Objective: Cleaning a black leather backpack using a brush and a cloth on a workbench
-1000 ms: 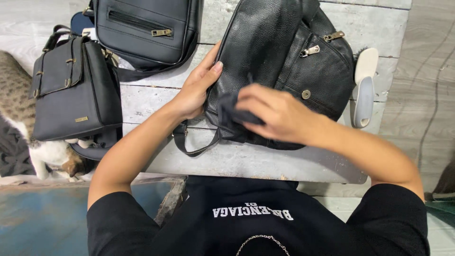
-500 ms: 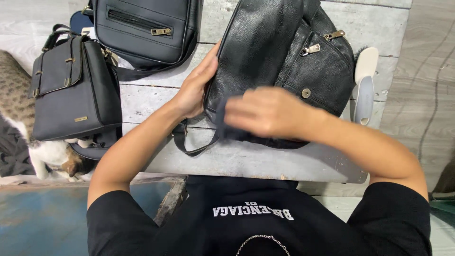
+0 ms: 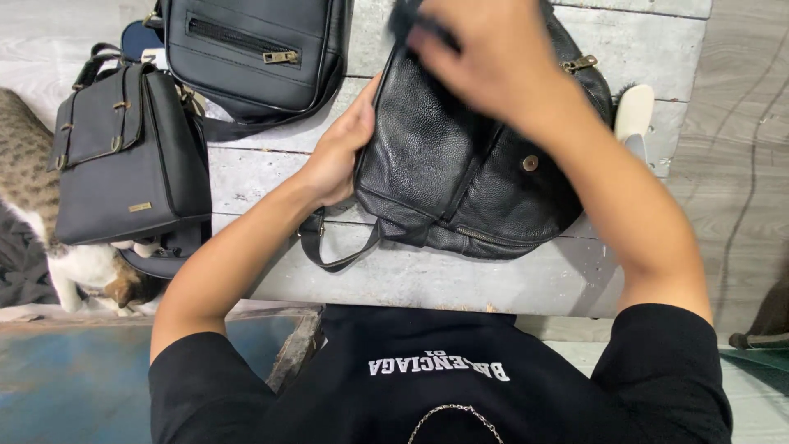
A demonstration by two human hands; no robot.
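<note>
A black pebbled-leather backpack (image 3: pixel 468 173) lies flat on the grey, weathered wooden table (image 3: pixel 444 275), its carry strap (image 3: pixel 337 247) looping toward the near edge and a round metal snap showing on its front pocket. The left hand (image 3: pixel 341 152) lies against the bag's left side, forearm stretched out from the lower left, palm turned toward the leather, thumb up along the edge and fingers pressed flat to it, bracing the bag rather than closing round anything. The right arm comes in from the lower right, bent at the elbow, and crosses above the bag so that the right hand (image 3: pixel 481 53) sits over its top end near the zip pull. That hand is motion-blurred; its fingers curl downward and appear to pinch a dark bit of something at the upper left of the knuckles, but whether it is part of the bag or a separate piece cannot be told.

Left of the backpack stand two more black bags: a zip-front shoulder bag (image 3: pixel 255 53) at the top and a small flap satchel (image 3: pixel 123 160) beside it. A tabby-and-white cat (image 3: pixel 49 238) sits below the table's left edge. A pale object (image 3: pixel 634 115) peeks out behind the right forearm.
</note>
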